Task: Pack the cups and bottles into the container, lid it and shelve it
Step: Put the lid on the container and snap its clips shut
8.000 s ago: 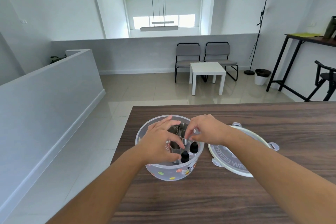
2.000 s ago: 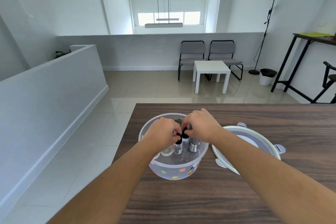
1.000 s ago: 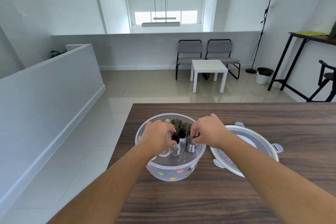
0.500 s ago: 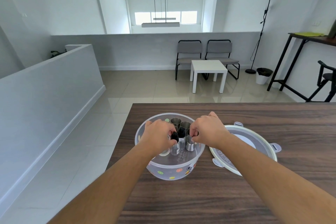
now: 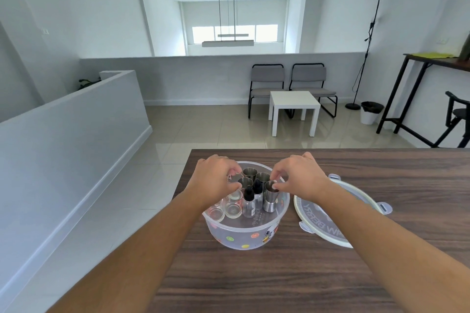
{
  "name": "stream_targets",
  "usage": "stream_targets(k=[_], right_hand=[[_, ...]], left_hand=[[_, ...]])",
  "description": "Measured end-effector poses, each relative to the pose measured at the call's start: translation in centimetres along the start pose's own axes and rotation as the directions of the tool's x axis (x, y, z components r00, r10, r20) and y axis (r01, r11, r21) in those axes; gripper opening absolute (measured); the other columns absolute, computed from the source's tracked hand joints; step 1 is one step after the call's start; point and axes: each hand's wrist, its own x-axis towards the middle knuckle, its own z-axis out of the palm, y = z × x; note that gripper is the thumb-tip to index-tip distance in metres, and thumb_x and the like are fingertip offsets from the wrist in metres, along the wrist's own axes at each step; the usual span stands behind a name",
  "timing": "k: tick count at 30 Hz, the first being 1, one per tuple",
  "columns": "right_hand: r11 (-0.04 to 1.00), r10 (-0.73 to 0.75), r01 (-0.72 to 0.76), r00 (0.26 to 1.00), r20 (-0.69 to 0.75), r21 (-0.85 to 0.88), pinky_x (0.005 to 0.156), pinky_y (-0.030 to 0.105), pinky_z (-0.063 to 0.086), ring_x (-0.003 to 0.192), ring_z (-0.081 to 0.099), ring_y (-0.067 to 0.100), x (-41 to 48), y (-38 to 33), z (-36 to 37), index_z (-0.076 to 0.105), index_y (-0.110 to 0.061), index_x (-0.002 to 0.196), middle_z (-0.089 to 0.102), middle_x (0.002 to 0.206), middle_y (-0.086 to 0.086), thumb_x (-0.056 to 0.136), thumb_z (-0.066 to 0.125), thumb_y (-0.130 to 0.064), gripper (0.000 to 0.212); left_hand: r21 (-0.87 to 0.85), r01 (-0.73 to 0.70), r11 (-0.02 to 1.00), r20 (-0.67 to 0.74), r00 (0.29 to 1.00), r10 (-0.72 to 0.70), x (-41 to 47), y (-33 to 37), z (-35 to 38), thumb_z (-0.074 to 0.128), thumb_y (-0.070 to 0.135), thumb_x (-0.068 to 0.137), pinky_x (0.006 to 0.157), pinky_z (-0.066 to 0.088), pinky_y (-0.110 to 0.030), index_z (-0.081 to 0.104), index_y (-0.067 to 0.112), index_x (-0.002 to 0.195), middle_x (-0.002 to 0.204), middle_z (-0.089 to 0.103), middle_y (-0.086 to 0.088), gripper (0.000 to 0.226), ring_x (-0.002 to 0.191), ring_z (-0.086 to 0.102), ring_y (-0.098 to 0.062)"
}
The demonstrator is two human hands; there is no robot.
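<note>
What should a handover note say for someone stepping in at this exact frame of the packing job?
Left hand: over the container's left side, fingers curled among the cups; whether it grips one is hidden.
Right hand: fingertips pinching the rim of the nearest steel cup.
Container: on the wooden table, open, holding steel cups, glass cups and dropper bottles, all upright.
Lid: on the table right of the container, not on.
Done: items appear packed.
Left: finish arranging, fit the lid, shelve it.
</note>
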Motion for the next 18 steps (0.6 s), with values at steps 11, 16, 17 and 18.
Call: stream_targets(k=[11,16,17,18], right_hand=[[0.974,0.208,-0.21,0.978,0.031,0.081,0.082,0.023,0.037,0.088,0.057,0.006,-9.7,4.5,-2.5,0.07,-0.029,0.093,0.07,0.096,-0.016,0.077,0.07,-0.033,0.017],[0.936,0.335,-0.342,0.938,0.087,0.079,0.087,0.028,0.044,0.096,0.06,0.012,-14.4,6.8,-0.2,0.069,-0.031,0.104,0.07,0.106,-0.009,0.078,0.067,-0.034,0.026],[0.939,0.33,-0.337,0.938,0.104,0.065,0.093,0.029,0.043,0.103,0.059,0.013,-15.1,7.1,0.7,0.067,-0.03,0.109,0.068,0.114,-0.009,0.078,0.067,-0.035,0.031],[0.946,0.314,-0.321,0.941,0.126,0.042,0.099,0.031,0.041,0.112,0.056,0.014,-15.9,7.4,1.6,0.063,-0.029,0.116,0.065,0.121,-0.009,0.079,0.066,-0.037,0.038]], left_hand=[[-0.104,-0.321,0.941,-0.043,0.947,0.318,-3.0,11.9,5.7,0.067,0.031,0.077,0.085,0.041,-0.031,0.068,0.021,0.103,0.097,0.07,0.003,0.028,0.093,0.06,-0.018],[-0.05,-0.299,0.953,0.092,0.949,0.303,-3.6,13.3,10.4,0.062,0.035,0.08,0.095,0.04,-0.031,0.057,0.02,0.122,0.121,0.063,0.001,0.044,0.111,0.055,-0.018],[-0.032,-0.282,0.959,0.137,0.949,0.284,-3.6,13.2,11.2,0.062,0.037,0.081,0.099,0.037,-0.032,0.051,0.02,0.128,0.129,0.057,0.001,0.052,0.118,0.05,-0.018],[-0.019,-0.264,0.964,0.19,0.946,0.263,-3.7,13.1,12.2,0.061,0.039,0.081,0.104,0.034,-0.034,0.044,0.019,0.134,0.138,0.049,0.0,0.059,0.126,0.044,-0.019]])
